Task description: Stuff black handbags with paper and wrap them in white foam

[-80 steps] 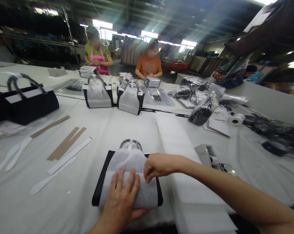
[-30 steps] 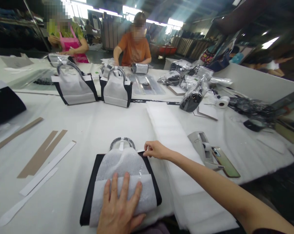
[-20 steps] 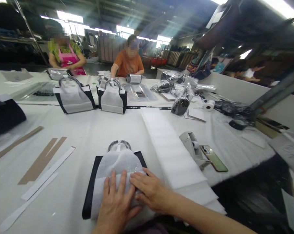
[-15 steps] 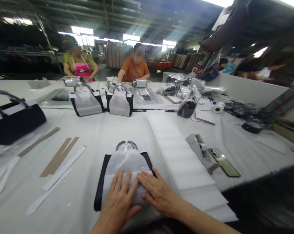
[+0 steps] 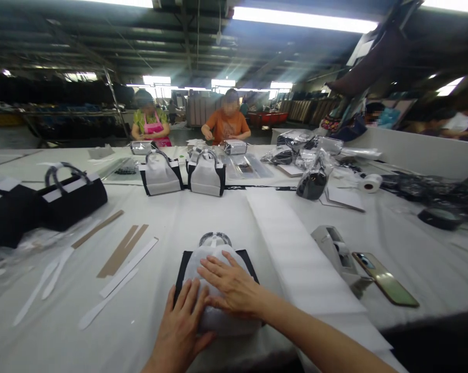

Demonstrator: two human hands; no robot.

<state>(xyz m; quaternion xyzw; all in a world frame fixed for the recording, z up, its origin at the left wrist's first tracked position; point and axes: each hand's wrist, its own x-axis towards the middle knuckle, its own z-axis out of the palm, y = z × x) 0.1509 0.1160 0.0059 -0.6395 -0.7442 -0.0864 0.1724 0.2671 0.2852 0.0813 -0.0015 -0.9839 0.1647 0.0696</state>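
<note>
A black handbag (image 5: pixel 253 267) lies on the white table in front of me, its front covered by a white foam sheet (image 5: pixel 234 324) and its wrapped handles pointing away from me. My left hand (image 5: pixel 183 316) rests flat on the sheet at the bag's left side, fingers stretched out. Higher up and nearer the handles, my right hand (image 5: pixel 230 285) lies on the sheet with its fingers spread. Part of the bag is hidden beneath both hands. To the right of the bag lies a stack of white foam sheets (image 5: pixel 296 264).
Brown card strips (image 5: pixel 123 251) and white strips (image 5: pixel 129 267) lie left. Black handbags (image 5: pixel 74 194) stand beyond them; two wrapped handbags (image 5: pixel 162 176) stand further back. A tape dispenser (image 5: pixel 337 254) and phone (image 5: pixel 385 280) lie right. Two people (image 5: pixel 226 122) work across the table.
My right hand has slid up the foam sheet toward the handles, while my left hand stays on its left side. The view has tilted up and turned left.
</note>
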